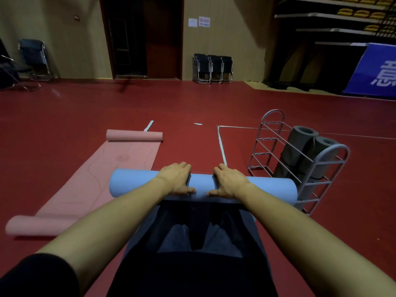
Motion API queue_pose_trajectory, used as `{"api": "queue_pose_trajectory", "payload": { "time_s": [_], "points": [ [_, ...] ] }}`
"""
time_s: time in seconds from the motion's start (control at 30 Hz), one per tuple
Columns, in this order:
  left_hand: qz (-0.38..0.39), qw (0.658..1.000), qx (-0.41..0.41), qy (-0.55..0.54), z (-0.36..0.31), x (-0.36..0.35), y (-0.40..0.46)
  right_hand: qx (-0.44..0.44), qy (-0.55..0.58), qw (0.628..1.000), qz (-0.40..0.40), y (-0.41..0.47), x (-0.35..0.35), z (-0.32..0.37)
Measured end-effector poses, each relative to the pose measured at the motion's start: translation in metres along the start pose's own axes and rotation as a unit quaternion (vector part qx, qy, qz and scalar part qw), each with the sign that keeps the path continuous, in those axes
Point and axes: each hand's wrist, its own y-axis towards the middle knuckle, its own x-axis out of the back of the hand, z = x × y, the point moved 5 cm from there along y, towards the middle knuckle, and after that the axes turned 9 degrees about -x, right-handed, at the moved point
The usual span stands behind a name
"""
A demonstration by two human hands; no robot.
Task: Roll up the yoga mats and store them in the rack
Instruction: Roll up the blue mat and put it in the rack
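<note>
A light blue yoga mat (132, 182) lies rolled into a thick tube across the red floor in front of my knees. My left hand (176, 179) and my right hand (230, 181) press flat on top of the roll near its middle, fingers reaching over its far side, thumbs toward me. To the left lies a pink mat (102, 174), spread out, with both ends curled up. At the right stands a grey metal rack (278, 151) holding two rolled dark grey mats (300, 144).
Red gym floor with white tape lines (221, 144) between the mats and the rack. Folded black chairs (212, 68) lean on the far wall by a dark doorway. More chairs stand at the far left. A blue banner (377, 71) and shelves fill the far right.
</note>
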Motion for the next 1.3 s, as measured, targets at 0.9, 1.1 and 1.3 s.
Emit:
{"api": "queue_pose_trajectory", "payload": {
  "time_s": [0.9, 1.1, 1.3],
  "points": [
    [-0.014, 0.997, 0.024, 0.065, 0.009, -0.023, 0.022, -0.043, 0.021, 0.998, -0.052, 0.021, -0.024, -0.013],
    [-0.035, 0.996, 0.038, 0.068, 0.008, -0.030, 0.028, -0.040, 0.019, 0.998, -0.045, 0.026, -0.029, -0.015],
    [-0.043, 0.998, 0.039, 0.033, 0.010, -0.031, 0.028, -0.041, 0.005, 0.998, -0.041, 0.028, -0.032, -0.017]
  ]
}}
